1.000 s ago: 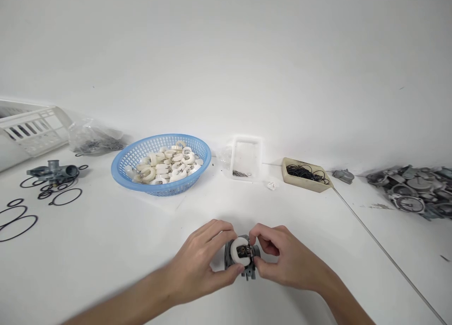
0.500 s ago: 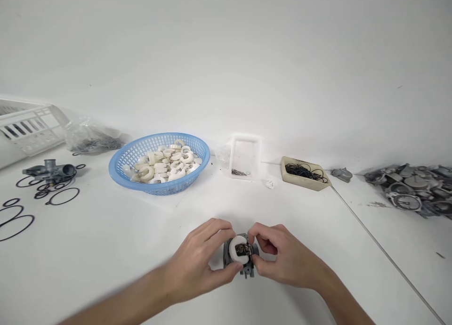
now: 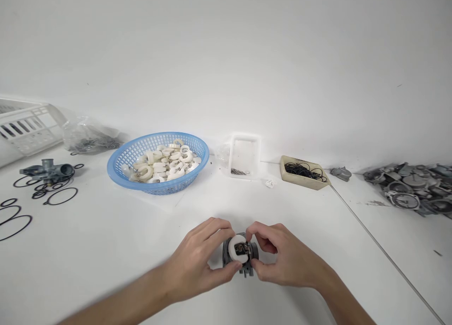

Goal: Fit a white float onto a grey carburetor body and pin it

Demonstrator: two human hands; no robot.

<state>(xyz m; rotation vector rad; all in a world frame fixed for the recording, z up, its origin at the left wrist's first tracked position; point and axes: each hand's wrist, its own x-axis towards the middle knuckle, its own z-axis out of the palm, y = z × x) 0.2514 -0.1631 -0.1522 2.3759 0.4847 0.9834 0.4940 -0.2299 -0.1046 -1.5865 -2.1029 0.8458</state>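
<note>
Near the front middle of the table lies a grey metal carburetor body point(image 3: 254, 251) with its open side up. A white C-shaped float point(image 3: 233, 250) sits in it, its metal hinge end toward the right. My left hand point(image 3: 201, 256) spans the float from the left, index fingertip at its far edge and thumb at its near edge. From the right, my right hand point(image 3: 284, 255) has thumb and index finger closed on either side of the hinge. Whether a small pin lies under those fingertips is too small to tell.
A blue basket point(image 3: 115, 173) of white floats stands behind left, beside a white tray point(image 3: 245, 148) with small pins. Farther right are a box point(image 3: 305, 181) of black rings and piled grey metal parts point(image 3: 409, 186). Another carburetor point(image 3: 49, 171) and loose O-rings point(image 3: 62, 196) lie left.
Both hands keep the same hold on the carburetor and float. The whole view has shifted very slightly; nothing else has visibly moved.
</note>
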